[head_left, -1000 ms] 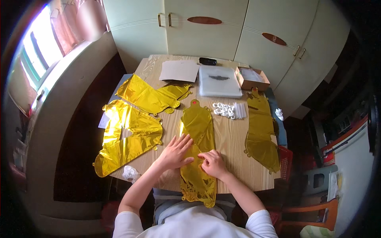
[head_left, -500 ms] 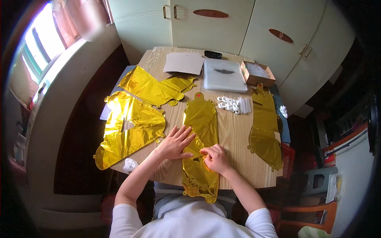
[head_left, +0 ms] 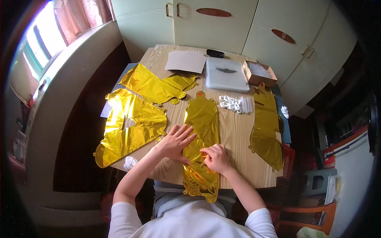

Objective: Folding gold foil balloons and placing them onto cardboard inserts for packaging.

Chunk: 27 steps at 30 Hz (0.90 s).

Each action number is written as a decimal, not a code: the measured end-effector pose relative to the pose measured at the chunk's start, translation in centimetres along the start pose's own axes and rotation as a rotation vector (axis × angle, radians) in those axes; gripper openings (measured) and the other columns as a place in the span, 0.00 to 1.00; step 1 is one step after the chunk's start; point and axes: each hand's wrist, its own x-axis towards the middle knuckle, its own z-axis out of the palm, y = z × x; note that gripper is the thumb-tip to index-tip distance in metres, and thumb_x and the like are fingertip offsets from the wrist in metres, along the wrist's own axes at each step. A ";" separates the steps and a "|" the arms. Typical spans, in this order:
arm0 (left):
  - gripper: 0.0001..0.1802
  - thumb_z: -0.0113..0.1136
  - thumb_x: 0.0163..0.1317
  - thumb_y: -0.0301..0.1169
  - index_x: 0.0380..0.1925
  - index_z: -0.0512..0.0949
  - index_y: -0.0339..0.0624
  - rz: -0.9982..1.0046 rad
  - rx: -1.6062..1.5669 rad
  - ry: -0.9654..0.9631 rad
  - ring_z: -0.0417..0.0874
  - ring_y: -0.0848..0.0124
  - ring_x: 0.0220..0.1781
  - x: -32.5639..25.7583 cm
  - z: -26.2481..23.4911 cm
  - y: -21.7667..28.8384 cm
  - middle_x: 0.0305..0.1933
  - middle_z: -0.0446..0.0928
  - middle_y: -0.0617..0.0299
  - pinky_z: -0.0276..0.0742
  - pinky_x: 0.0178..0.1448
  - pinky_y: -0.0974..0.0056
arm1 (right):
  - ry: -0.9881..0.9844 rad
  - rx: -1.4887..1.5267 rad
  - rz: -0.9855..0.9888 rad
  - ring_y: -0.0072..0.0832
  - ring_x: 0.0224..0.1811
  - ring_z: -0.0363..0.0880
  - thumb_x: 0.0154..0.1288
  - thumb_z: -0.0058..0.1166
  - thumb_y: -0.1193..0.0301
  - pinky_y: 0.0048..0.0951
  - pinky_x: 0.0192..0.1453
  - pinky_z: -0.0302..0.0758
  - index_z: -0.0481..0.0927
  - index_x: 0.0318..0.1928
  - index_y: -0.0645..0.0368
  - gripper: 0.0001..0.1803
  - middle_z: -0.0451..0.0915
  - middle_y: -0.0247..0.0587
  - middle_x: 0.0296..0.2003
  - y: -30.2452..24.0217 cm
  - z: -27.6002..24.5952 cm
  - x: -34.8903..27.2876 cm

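A long gold foil balloon (head_left: 203,119), deflated, lies along the middle of the wooden table (head_left: 238,131), its near end hanging over the front edge. My left hand (head_left: 174,142) lies flat with spread fingers, pressing on the balloon's left edge. My right hand (head_left: 215,158) has curled fingers that pinch the foil near the balloon's middle. The two hands sit side by side, almost touching.
More flat gold foil balloons lie at the left (head_left: 131,127), at the back left (head_left: 156,85) and at the right (head_left: 265,131). White rings and straws (head_left: 234,104), a clear plastic packet (head_left: 226,74), a white sheet (head_left: 185,61), a small cardboard box (head_left: 258,73) and a dark remote (head_left: 215,53) sit further back. Cabinets stand behind.
The view has shifted slightly. My left hand has stayed flat on the foil, and my right hand has moved a little along the balloon while still pinching it.
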 end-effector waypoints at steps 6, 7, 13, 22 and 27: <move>0.72 0.59 0.34 0.79 0.74 0.51 0.43 -0.007 0.009 -0.075 0.46 0.45 0.79 0.0 -0.8 0.2 0.78 0.48 0.45 0.42 0.77 0.38 | -0.005 -0.005 -0.007 0.33 0.41 0.76 0.50 0.54 0.77 0.35 0.51 0.70 0.83 0.42 0.53 0.16 0.82 0.33 0.34 0.0 0.0 0.0; 0.73 0.59 0.34 0.79 0.74 0.51 0.43 -0.007 0.016 -0.082 0.46 0.45 0.79 0.1 -0.9 0.2 0.78 0.48 0.45 0.42 0.77 0.38 | -0.006 -0.015 0.005 0.33 0.42 0.75 0.50 0.55 0.77 0.35 0.52 0.69 0.83 0.43 0.52 0.17 0.81 0.33 0.36 -0.1 0.0 -0.1; 0.73 0.61 0.33 0.78 0.74 0.51 0.42 -0.006 0.022 -0.078 0.47 0.43 0.78 0.0 -0.7 0.1 0.78 0.48 0.45 0.42 0.77 0.38 | -0.043 -0.238 -0.270 0.28 0.50 0.72 0.52 0.59 0.71 0.37 0.57 0.65 0.82 0.48 0.50 0.19 0.76 0.31 0.45 -3.2 -1.4 0.3; 0.70 0.63 0.35 0.74 0.74 0.53 0.43 -0.010 0.020 -0.034 0.51 0.44 0.78 0.1 -0.6 0.3 0.77 0.51 0.44 0.45 0.76 0.37 | -0.231 -0.113 -0.396 0.28 0.55 0.70 0.55 0.57 0.68 0.35 0.61 0.63 0.83 0.50 0.52 0.20 0.74 0.32 0.50 -5.0 0.5 -1.4; 0.68 0.60 0.39 0.75 0.73 0.53 0.42 -0.009 0.019 -0.031 0.51 0.46 0.78 0.1 -0.5 -0.1 0.76 0.52 0.44 0.46 0.76 0.39 | -0.213 -0.050 -0.374 0.33 0.56 0.70 0.54 0.55 0.70 0.38 0.64 0.64 0.83 0.51 0.50 0.21 0.73 0.37 0.51 -4.9 0.4 -1.3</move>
